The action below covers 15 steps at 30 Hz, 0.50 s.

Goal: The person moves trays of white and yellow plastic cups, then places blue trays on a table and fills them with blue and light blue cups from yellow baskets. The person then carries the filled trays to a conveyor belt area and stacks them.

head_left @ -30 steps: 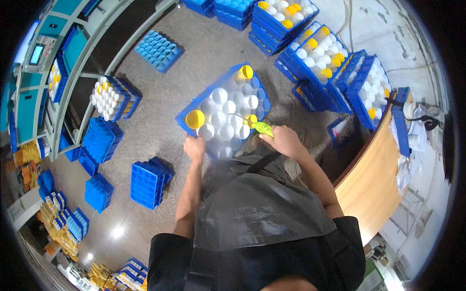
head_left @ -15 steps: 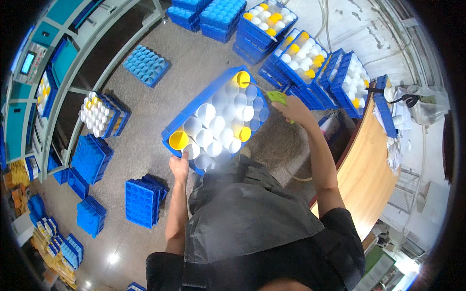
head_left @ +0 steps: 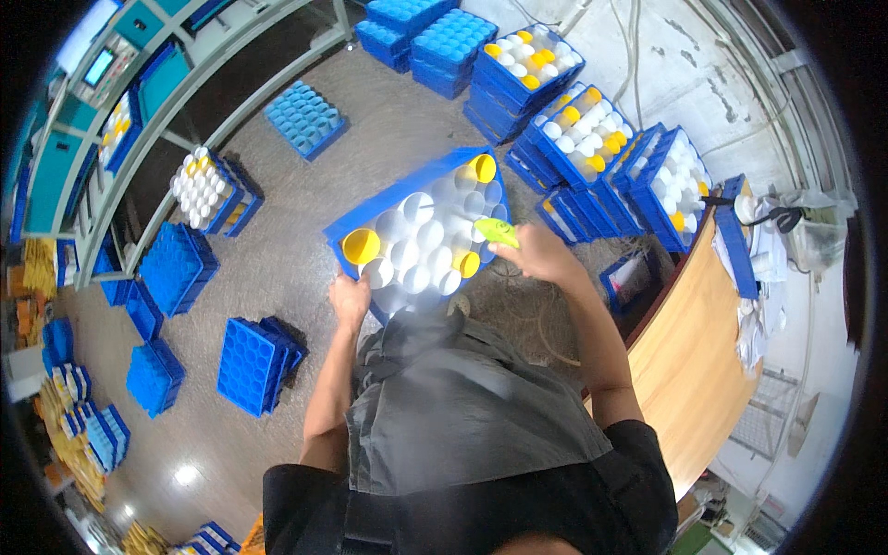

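Work in hand, as judged: going over a tray of cups with a nozzle tool, the tray steadied by one hand.

Tray: blue tray [head_left: 398, 196], in front of the dark apron [head_left: 462, 398], slanted, one corner to the left and one at the far right. What bears its weight is hidden; it may be held clear of the floor [head_left: 264, 199].

Load: white cups [head_left: 403, 253] in close rows. Yellow cups at three places: left corner [head_left: 362, 246], far corner [head_left: 482, 167], right-hand edge [head_left: 466, 264]. Some cups towards the right edge look greyish or clear; too blurred to be sure.

Left hand [head_left: 350, 298]: curled about the tray's near edge, just below the left corner, pinching the rim; fingers partly hidden underneath.

Right hand [head_left: 541, 254]: wrapped round a green tool [head_left: 498, 231] near the tray's right edge. A thin nozzle seems to point in over the cups. Probably an air gun; no jet can be made out. Whether the trigger is pressed: cannot tell.

Next move, judged: a further pass calls for a firm left hold, tray level, and the nozzle clear of the cup rims while it travels between the right edge and the left corner. Risk: a knock or strong blast could tip a loose cup.
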Motion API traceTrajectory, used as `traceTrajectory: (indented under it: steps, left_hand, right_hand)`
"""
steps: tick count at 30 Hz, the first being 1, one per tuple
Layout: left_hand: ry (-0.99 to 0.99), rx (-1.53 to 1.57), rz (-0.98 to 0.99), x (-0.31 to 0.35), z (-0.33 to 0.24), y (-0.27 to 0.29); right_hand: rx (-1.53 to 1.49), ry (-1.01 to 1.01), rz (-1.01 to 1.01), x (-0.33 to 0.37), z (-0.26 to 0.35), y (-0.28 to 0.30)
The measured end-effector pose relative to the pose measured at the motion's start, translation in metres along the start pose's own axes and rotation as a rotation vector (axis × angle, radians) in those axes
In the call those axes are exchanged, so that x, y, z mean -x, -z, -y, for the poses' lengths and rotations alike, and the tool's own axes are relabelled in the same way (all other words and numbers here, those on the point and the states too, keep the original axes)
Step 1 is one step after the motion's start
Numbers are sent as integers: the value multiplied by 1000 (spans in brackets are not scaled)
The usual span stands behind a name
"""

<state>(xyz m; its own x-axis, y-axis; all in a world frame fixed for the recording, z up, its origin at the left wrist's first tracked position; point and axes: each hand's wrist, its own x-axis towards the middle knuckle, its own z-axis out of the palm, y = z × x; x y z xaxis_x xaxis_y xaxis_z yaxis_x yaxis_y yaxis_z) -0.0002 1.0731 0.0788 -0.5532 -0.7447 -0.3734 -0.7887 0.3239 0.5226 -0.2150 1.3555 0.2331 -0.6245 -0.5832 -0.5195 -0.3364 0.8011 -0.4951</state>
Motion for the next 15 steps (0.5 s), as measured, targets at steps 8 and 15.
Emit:
traceTrajectory:
  steps: [8, 15]
  left_hand:
    - [51, -153, -41, 36, -22, -27]
    - [79, -67, -206, 57, -15, -37]
  right_hand:
    - [122, 171, -61, 45, 53, -41]
    - [319, 148, 40, 73, 32, -48]
